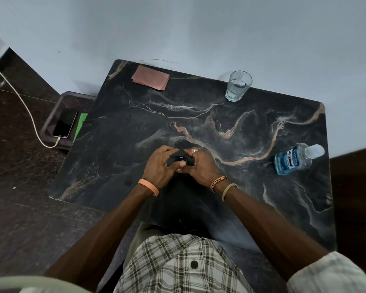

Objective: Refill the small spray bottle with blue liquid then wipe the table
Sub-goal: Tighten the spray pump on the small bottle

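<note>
clasping small black spray bottle [176,159] at veined marble table [241,134]

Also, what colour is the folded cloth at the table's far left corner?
Dusty pink; the cloth shows clearly in the head view.

Head view: we look steeply down, close over the table [135,115], facing the wall [199,28] beyond.

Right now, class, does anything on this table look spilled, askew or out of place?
No spill or damage shows. Only the blue liquid bottle stands near the right edge of the table, where an arm could knock it off.
</note>
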`<state>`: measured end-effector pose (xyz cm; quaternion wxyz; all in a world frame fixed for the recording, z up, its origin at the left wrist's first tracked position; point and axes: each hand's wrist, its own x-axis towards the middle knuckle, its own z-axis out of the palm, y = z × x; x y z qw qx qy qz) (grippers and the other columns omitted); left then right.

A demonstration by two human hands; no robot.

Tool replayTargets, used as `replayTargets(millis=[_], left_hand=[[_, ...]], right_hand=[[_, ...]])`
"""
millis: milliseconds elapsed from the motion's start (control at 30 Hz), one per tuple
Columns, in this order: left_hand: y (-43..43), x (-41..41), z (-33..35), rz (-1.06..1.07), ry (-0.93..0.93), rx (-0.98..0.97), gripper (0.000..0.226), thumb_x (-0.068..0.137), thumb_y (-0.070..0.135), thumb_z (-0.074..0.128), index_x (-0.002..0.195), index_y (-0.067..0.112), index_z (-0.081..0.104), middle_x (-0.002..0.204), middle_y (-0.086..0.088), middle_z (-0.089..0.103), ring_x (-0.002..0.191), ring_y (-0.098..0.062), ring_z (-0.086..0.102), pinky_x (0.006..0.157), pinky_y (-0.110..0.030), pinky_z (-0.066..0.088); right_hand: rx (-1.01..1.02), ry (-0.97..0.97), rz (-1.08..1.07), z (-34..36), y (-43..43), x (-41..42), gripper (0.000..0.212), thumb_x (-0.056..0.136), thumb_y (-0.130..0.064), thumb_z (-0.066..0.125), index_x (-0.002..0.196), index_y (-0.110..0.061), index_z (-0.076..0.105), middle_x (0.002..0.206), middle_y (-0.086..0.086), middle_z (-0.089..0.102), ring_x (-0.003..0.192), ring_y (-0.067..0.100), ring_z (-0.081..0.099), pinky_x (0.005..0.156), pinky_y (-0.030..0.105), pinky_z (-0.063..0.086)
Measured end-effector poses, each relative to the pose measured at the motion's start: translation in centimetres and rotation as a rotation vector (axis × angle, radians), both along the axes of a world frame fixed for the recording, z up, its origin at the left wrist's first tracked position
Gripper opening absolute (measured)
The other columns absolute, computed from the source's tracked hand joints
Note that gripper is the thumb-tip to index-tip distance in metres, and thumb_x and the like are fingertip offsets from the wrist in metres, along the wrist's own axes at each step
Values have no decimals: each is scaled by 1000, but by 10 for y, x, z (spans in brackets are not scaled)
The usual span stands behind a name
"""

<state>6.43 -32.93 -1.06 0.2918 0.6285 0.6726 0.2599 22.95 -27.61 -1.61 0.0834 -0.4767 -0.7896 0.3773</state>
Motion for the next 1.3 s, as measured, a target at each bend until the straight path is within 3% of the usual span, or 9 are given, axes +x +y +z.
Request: replayTargets(millis=[167,333,433,667,833,933,1033,1167,1300], left_hand=[[-2,-1,0,-15,-28,0,38,89,38,66,119,14,66,107,2,54,93,-8,49,79,-4,33],[-8,-7,-3,30,-74,-15,59,78,37,80,130,20,58,121,5,51,108,-5,47,93,-17,40],[-6,-24,-3,17,-120,-63,73,74,16,83,138,21,49,134,3,48,121,-14,49,103,-34,45],[35,-33,50,204,-179,180,45,83,2,69,120,28,61,115,0,66,98,-8,65,88,-27,56],[46,39,106,37,-326,481,27,88,12,69,112,23,65,108,7,68,96,-11,68,82,-17,53],[48,103,106,-188,-468,338,29,86,14,72,109,30,66,105,10,69,95,-10,69,82,-19,54],[56,164,79,-364,-460,-14,38,82,14,76,106,41,62,110,14,67,93,-2,68,81,-25,57],[87,226,38,-409,-262,-276,57,80,18,77,132,22,54,133,-1,58,107,-12,63,95,-37,54],[114,264,24,-538,-133,-287,70,79,-2,65,142,20,43,144,-5,49,124,-18,52,100,-29,45]], right_hand=[[4,33,-22,-1,0,-1,48,78,-45,77,118,-21,67,105,-1,65,98,16,59,82,30,46],[-52,76,-75,0,-5,5,80,71,-43,83,140,-24,50,135,0,57,124,16,50,104,34,42],[-101,72,-170,1,-11,25,99,67,-47,86,150,-25,36,149,1,44,133,17,41,109,35,37],[-123,180,-490,13,-30,108,66,76,-52,77,135,-29,55,125,-10,63,106,0,60,84,15,48],[-53,209,-940,13,-57,170,38,74,-44,82,104,-26,68,90,-9,71,84,6,68,76,26,56],[46,216,-1268,14,-63,201,40,67,-41,87,91,-29,59,86,-6,68,79,10,66,74,32,57],[62,245,-1342,13,-54,225,69,62,-36,91,118,-22,54,113,1,63,98,18,64,84,37,56],[55,151,-1227,10,-29,241,103,59,-40,93,144,-18,39,141,3,49,119,15,52,97,33,48],[108,124,-1122,2,-9,241,77,72,-38,85,137,-17,49,134,3,58,119,19,57,98,37,50]])
